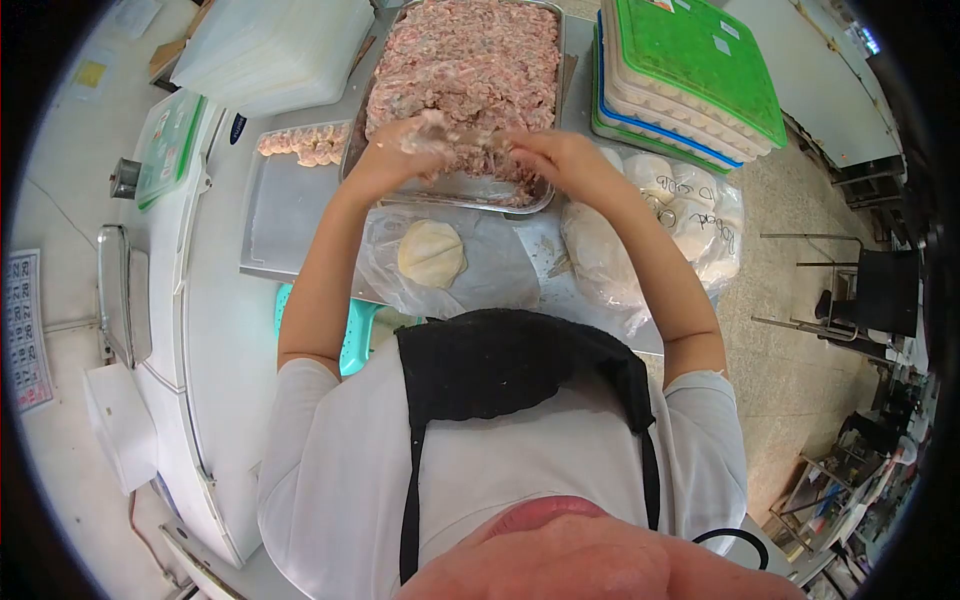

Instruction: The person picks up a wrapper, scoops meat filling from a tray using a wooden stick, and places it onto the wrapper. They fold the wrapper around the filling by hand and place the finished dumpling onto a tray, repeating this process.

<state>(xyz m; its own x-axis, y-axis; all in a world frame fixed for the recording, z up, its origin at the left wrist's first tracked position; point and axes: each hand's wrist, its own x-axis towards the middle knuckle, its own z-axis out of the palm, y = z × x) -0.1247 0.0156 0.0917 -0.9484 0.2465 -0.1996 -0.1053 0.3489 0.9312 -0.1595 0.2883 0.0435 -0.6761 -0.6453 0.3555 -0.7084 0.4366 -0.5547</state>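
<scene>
- Wearing a black apron (510,360), lower center
- Facing pale dough (432,254) on clear plastic (500,265), mid-frame
- Curling left hand (405,155), smeared with meat mixture (465,50); cannot tell if closed on any
- Bending right hand (560,160) over the metal tray (480,192) of mixture, upper center; grip unclear

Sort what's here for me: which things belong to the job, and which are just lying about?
In the job: left hand, right hand, minced meat, metal tray, dough, likely bagged rounds.

Lying about: calendar, chair, probably green-lidded boxes.
</scene>
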